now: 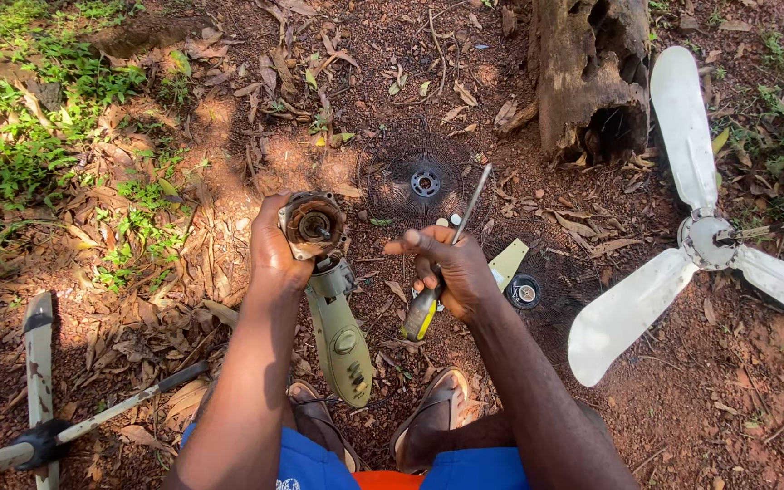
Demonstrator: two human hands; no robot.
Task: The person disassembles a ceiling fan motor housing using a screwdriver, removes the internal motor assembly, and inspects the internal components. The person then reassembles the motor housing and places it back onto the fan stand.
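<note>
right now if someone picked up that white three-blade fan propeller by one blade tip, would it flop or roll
The white fan propeller looks like thin moulded plastic, so probably light, and a blade might flex slightly. Lying flat with three spread blades, it seems unlikely to roll.

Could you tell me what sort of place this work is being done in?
Most likely an outdoor yard or garden: bare reddish soil strewn with dry leaves, green weeds and a rotting tree stump, with fan parts laid on the ground.
</note>
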